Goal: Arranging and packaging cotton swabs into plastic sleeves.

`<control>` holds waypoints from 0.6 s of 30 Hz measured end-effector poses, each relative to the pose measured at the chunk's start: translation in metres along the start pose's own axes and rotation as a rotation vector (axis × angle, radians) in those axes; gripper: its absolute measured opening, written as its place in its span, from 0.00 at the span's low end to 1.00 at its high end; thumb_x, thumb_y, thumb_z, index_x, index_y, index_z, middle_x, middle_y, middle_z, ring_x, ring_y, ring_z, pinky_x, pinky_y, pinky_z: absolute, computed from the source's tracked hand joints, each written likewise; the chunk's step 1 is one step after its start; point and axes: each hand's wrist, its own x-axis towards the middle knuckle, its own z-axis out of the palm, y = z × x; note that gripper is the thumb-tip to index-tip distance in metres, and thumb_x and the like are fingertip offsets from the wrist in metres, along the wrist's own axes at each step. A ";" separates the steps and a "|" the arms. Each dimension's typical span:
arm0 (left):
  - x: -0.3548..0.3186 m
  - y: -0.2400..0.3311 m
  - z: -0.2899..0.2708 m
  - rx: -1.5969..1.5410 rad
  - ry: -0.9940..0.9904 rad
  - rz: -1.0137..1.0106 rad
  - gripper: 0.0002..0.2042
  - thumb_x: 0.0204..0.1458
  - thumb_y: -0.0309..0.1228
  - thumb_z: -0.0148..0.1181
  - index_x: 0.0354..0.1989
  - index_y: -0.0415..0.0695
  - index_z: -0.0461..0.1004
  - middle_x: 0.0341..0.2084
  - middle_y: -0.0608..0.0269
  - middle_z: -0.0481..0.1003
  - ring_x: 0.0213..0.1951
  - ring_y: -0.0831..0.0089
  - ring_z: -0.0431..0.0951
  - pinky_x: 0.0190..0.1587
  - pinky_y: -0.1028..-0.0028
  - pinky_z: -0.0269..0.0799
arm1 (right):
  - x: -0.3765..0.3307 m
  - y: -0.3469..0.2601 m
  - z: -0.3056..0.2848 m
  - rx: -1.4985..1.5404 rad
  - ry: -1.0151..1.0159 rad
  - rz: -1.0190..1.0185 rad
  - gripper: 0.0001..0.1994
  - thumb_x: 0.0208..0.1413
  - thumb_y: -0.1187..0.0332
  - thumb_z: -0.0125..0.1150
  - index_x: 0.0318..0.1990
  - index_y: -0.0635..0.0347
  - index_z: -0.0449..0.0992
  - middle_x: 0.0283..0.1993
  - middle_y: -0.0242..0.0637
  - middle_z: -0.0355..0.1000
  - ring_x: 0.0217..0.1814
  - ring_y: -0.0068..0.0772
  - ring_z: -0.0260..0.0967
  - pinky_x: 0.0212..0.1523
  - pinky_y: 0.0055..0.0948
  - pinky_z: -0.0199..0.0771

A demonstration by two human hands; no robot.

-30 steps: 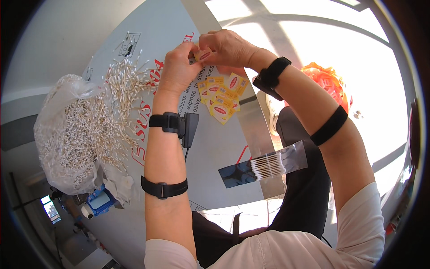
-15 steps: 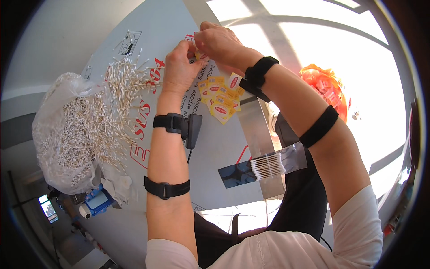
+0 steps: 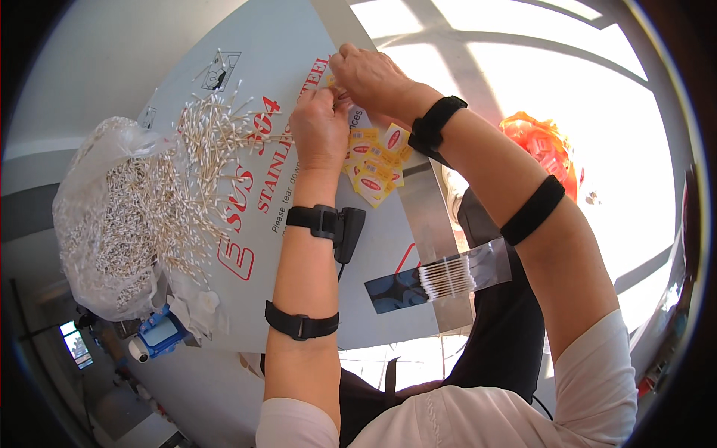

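My left hand [image 3: 321, 127] and my right hand [image 3: 371, 78] meet near the far edge of the table. Their fingers are closed and pinched together over a small yellow label [image 3: 331, 78], mostly hidden by the fingers. Just nearer than the hands lies a loose pile of yellow-and-white paper labels [image 3: 377, 164] with red ovals. Close to the front edge, a clear plastic sleeve [image 3: 491, 261] holds a neat row of cotton swabs [image 3: 447, 277], partly sticking out past the table edge.
On the left a clear plastic bag [image 3: 78, 246] full of cotton swabs lies open, with loose swabs [image 3: 213, 138] spilling across the grey printed table [image 3: 358, 291]. A blue device [image 3: 160, 334] stands beyond the table's left edge. An orange-red bag [image 3: 549, 142] sits at the right.
My left hand and forearm have moved right and slightly nearer, tucking in against the right hand. My right hand has dropped a little nearer. The label pile and swabs have stayed put.
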 end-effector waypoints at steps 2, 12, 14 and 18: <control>-0.004 0.001 0.001 0.031 0.017 0.053 0.11 0.43 0.24 0.67 0.38 0.40 0.78 0.27 0.57 0.76 0.30 0.59 0.78 0.34 0.67 0.74 | -0.003 0.006 -0.001 -0.011 0.025 -0.033 0.10 0.51 0.68 0.60 0.37 0.66 0.73 0.43 0.44 0.70 0.45 0.45 0.73 0.46 0.37 0.75; -0.009 -0.002 0.005 0.119 0.063 0.221 0.11 0.47 0.20 0.58 0.40 0.38 0.77 0.34 0.55 0.73 0.40 0.57 0.73 0.42 0.63 0.73 | 0.008 0.003 -0.018 -0.032 -0.038 -0.170 0.07 0.48 0.70 0.61 0.29 0.65 0.75 0.38 0.45 0.73 0.41 0.46 0.73 0.41 0.37 0.74; -0.010 -0.003 0.005 0.127 0.107 0.244 0.11 0.47 0.21 0.60 0.40 0.39 0.77 0.37 0.54 0.74 0.42 0.57 0.74 0.44 0.64 0.72 | 0.011 0.005 -0.018 -0.042 -0.069 -0.222 0.07 0.47 0.70 0.61 0.28 0.65 0.74 0.37 0.46 0.73 0.40 0.47 0.73 0.41 0.37 0.74; -0.013 -0.005 0.004 0.041 0.033 0.209 0.14 0.45 0.18 0.58 0.43 0.38 0.76 0.41 0.53 0.73 0.46 0.56 0.72 0.48 0.65 0.72 | 0.015 0.006 -0.010 0.090 -0.099 -0.119 0.07 0.46 0.71 0.61 0.26 0.66 0.71 0.34 0.50 0.73 0.38 0.53 0.72 0.39 0.39 0.74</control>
